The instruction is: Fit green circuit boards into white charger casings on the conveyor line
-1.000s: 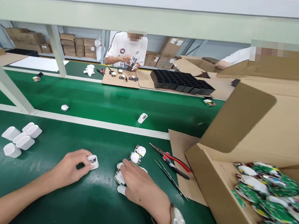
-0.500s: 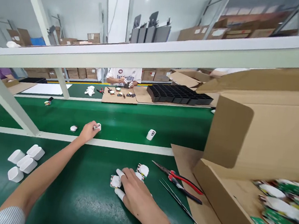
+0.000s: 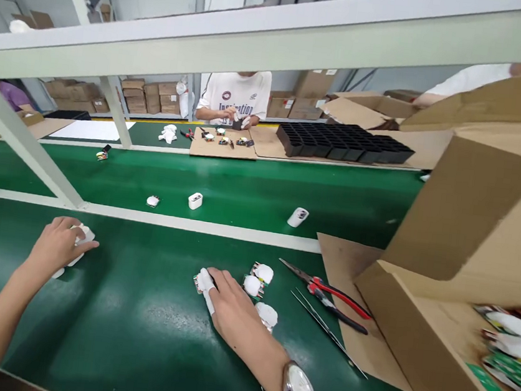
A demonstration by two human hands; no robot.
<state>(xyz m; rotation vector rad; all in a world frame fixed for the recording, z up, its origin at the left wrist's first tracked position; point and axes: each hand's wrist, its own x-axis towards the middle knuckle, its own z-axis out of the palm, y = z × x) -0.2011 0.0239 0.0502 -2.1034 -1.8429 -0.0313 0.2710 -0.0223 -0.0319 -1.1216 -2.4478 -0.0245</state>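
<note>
At the left, my left hand (image 3: 60, 243) reaches over a group of white plastic housings (image 3: 85, 234), its thumb apart from the fingers; the hand hides most of them. My right hand (image 3: 231, 310), with white finger cots and a wristwatch (image 3: 298, 389), is closed at the fingertips on a small circuit board (image 3: 196, 283), which rests on the green surface and is partly covered. Several more small boards with white oval tops (image 3: 253, 285) lie just right of that hand. On the green strip beyond stand a white housing (image 3: 195, 201) and a tilted one (image 3: 298, 217).
Red-and-black long-nose pliers (image 3: 324, 294) and tweezers (image 3: 327, 330) lie to the right. Beside them stands an open cardboard box (image 3: 396, 324) holding boards. A white metal beam (image 3: 259, 45) crosses above. Across the strip, a co-worker (image 3: 236, 98) handles a dark part near black trays (image 3: 341, 143).
My left hand has let go of the housing on the far strip and moved back left to the group of housings. My right hand's fingertips have closed onto the board. The view has shifted.
</note>
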